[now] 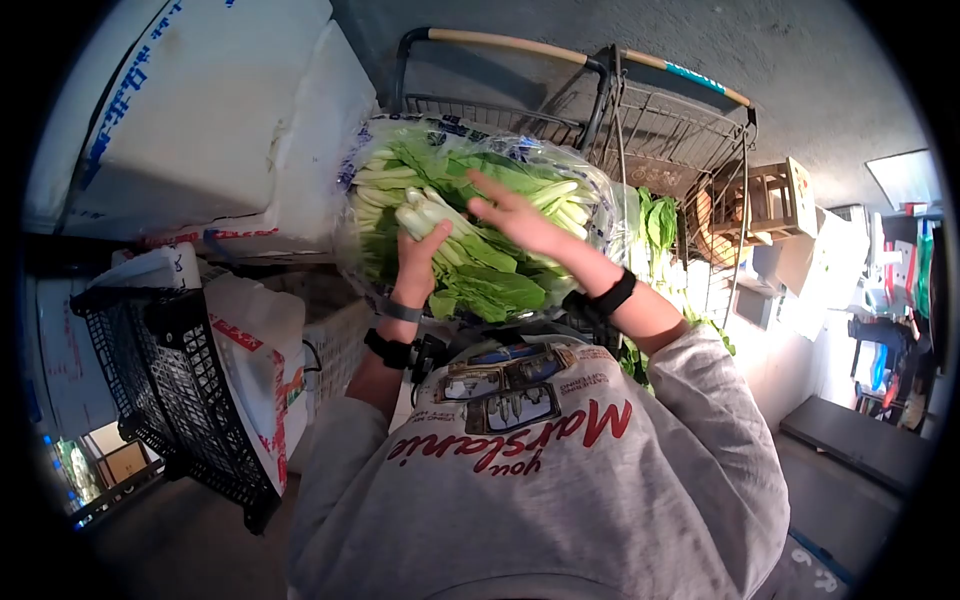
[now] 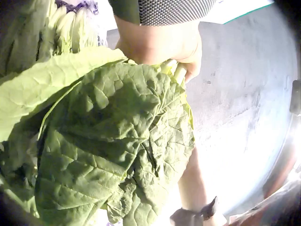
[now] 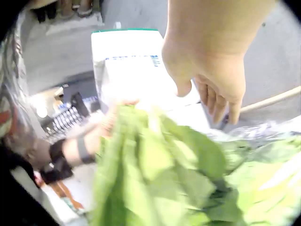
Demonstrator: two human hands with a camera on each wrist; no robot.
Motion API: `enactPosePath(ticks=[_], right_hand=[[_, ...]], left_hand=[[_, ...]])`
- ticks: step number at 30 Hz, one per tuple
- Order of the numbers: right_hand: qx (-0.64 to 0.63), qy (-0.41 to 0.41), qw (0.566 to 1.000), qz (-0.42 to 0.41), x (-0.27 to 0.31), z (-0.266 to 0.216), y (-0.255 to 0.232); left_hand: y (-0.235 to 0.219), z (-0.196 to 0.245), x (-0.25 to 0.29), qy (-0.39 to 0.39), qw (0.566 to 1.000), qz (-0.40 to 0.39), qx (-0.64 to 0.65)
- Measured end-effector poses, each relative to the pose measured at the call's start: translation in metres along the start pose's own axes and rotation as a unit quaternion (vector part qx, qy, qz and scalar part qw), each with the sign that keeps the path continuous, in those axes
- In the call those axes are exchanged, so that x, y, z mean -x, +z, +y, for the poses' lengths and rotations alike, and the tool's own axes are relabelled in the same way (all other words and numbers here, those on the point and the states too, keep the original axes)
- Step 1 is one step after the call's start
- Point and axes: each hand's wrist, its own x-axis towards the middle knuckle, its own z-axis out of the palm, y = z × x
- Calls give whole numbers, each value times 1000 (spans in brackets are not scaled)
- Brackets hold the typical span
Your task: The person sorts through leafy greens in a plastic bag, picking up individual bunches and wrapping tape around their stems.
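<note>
My left hand (image 1: 418, 262) grips a bunch of leafy greens by its white stems (image 1: 425, 212), thumb across them. In the left wrist view the broad leaves (image 2: 103, 136) hang below that hand (image 2: 160, 44). My right hand (image 1: 520, 222) is over the greens with fingers extended. In the right wrist view the right hand (image 3: 211, 75) has its fingers loosely bent and holds nothing, above and beside the held leaves (image 3: 155, 165). More greens (image 1: 375, 190) lie beneath in a clear plastic-lined container (image 1: 602, 190), stems showing at both sides.
Wire carts (image 1: 505, 108) stand behind the container. White boxes (image 1: 200, 120) are stacked at the left, with a black crate (image 1: 180, 400) tilted below them. More greens (image 1: 655, 225) lie to the right, and a wooden crate (image 1: 800, 200) stands further back.
</note>
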Motion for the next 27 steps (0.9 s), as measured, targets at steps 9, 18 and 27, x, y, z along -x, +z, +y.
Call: enactPosePath(ticks=[9,18,27], right_hand=[[621,-7,783,-5,1,147,-85],[231,-110,967,3,29,44,-130],[-70,-69,990,98,-7,-44,17]], left_hand=[[-47,34,0,28,999,14,14],[-56,48,16,17,998,29,55],[-14,33,2,16,999,7,33]])
